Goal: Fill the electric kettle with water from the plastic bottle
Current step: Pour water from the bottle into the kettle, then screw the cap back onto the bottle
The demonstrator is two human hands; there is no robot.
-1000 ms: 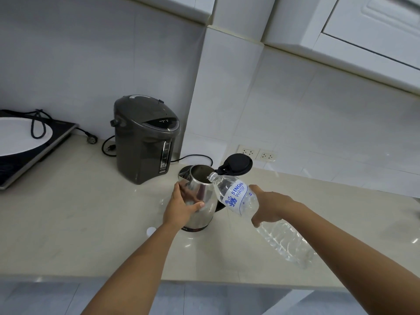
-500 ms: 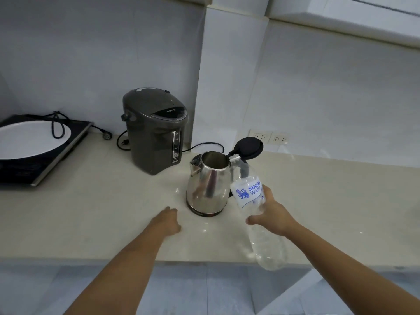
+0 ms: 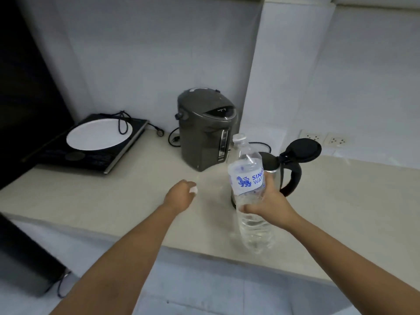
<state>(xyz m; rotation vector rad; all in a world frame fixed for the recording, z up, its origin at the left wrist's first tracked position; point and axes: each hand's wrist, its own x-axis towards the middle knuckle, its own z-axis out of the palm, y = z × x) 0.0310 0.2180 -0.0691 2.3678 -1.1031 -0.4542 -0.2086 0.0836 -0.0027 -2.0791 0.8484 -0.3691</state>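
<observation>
My right hand (image 3: 270, 201) is wrapped around the middle of the plastic bottle (image 3: 247, 178), just under the label, so I have a firm hold on it. I hold the bottle almost straight up, with its open top pointing at the ceiling, so no water can spill. Some water sits in the bottom of it. The electric kettle (image 3: 272, 169) stands on the counter (image 3: 113, 196) right behind the bottle, and most of it is hidden. Its black lid (image 3: 304, 149) is flipped up, so the water has a way in. My left hand (image 3: 181, 194) reaches over the counter with its fingers curled around a small white thing (image 3: 193, 189). I think it is the bottle cap, but it is too small to be sure. The grey water boiler (image 3: 204, 130) and the black cooktop (image 3: 95, 151) sit farther back, out of my way.
</observation>
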